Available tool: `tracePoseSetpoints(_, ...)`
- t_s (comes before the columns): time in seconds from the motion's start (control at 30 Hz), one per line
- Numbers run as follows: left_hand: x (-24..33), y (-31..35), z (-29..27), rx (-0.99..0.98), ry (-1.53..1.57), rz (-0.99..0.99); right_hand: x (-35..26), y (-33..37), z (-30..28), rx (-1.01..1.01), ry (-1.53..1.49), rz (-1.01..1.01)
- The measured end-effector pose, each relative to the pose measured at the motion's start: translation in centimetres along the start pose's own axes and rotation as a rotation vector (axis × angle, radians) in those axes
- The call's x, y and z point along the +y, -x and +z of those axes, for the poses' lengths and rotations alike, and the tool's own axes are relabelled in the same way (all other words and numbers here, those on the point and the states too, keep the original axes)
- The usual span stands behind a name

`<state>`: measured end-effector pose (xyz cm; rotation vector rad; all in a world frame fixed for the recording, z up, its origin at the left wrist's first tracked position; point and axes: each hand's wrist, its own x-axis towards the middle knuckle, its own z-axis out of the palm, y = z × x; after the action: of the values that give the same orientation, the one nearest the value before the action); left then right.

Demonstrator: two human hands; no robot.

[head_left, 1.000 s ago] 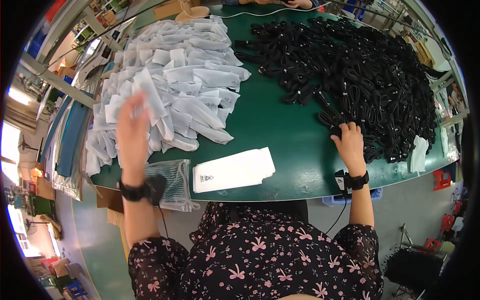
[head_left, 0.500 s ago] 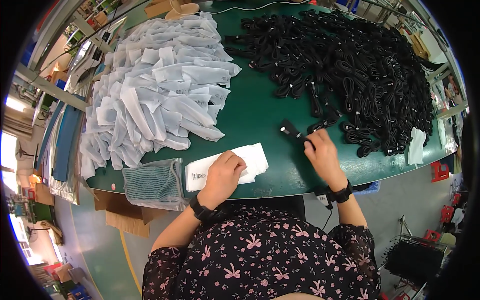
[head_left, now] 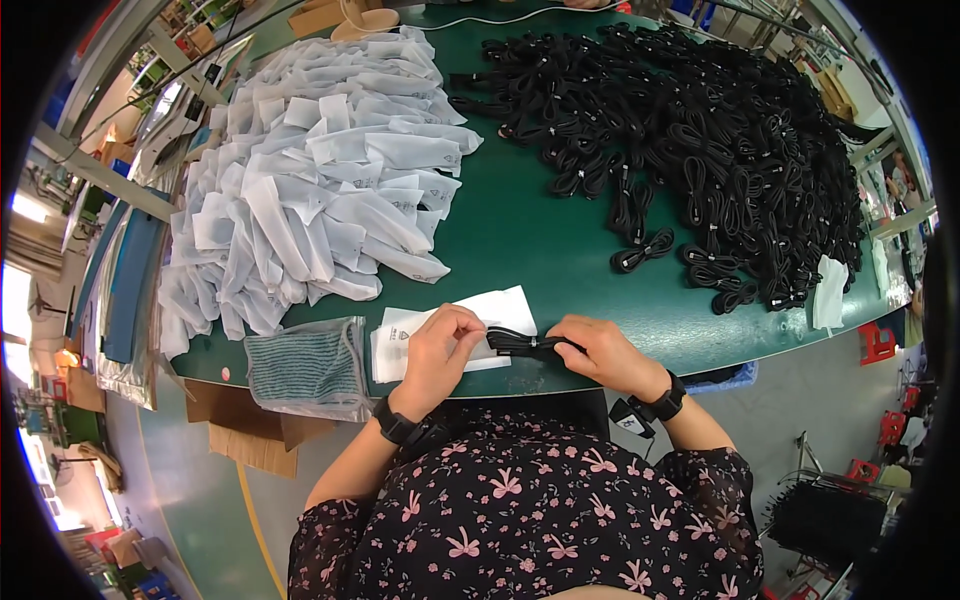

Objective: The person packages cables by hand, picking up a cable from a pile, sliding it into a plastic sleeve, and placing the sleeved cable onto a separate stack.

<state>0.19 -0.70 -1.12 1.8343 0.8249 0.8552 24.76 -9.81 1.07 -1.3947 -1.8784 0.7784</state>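
A black cable bundle [head_left: 518, 343] lies crosswise between the person's two hands, just above the front edge of the green tabletop [head_left: 540, 260]. The fingers of the right hand [head_left: 608, 357] are clamped on its right end. The left hand [head_left: 438, 352] is over a stack of white paper sleeves [head_left: 505, 306], thumb and forefinger close together at the bundle's left end; I cannot tell whether they grip the cable, a sleeve or both.

Counted: one bundle between the hands; one stack of flat sleeves, its layers too merged to number; one heap of pale, plumped-out sleeves [head_left: 320, 170] at left and one heap of black cable bundles [head_left: 710, 170] at right, both too dense to count. One clear plastic bag [head_left: 308, 368] with green-striped contents lies just left of the stack. There are two black wristbands [head_left: 398, 424], one per wrist, and one white scrap [head_left: 830, 292] beside the cable heap.
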Motion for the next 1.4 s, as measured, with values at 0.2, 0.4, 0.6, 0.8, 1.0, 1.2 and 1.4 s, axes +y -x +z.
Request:
tracePoseSetpoints(0.2, 1.0, -0.2, -0.2, -0.095, -0.137, 0.318, 0.2, -1.0, -0.6, -0.304, -0.484, 0.627)
tracePoseSetpoints(0.4, 1.9, -1.2, -0.6, -0.049, -0.224, 0.352, -1.0, -1.4, 1.0, -0.047, -0.010, 0.000)
tracePoseSetpoints(0.6, 3.1, -1.8, -1.3, 0.030, -0.170, 0.247, -3.4, -4.0, 1.9, 0.132, 0.108, -0.267)
tracePoseSetpoints(0.8, 5.0, -3.6, -7.1, 0.204, 0.322, -0.114, -4.0, -5.5, 0.7, 0.355, 0.055, -0.282)
tracePoseSetpoints(1.0, 5.8, -9.2, -19.0, 0.513, 0.285, -0.020, 2.6, -3.3, -5.2, 0.412, 0.768, 0.228)
tracePoseSetpoints(1.2, 4.5, -6.7, -13.6, 0.257, -0.358, 0.040, 5.8, -1.2, -5.8, 0.373, 0.895, 0.514)
tracePoseSetpoints(1.4, 1.8, -1.1, -2.0, -0.179, -0.208, 0.006, 5.1, -0.9, -5.1, 0.345, 0.880, 0.403)
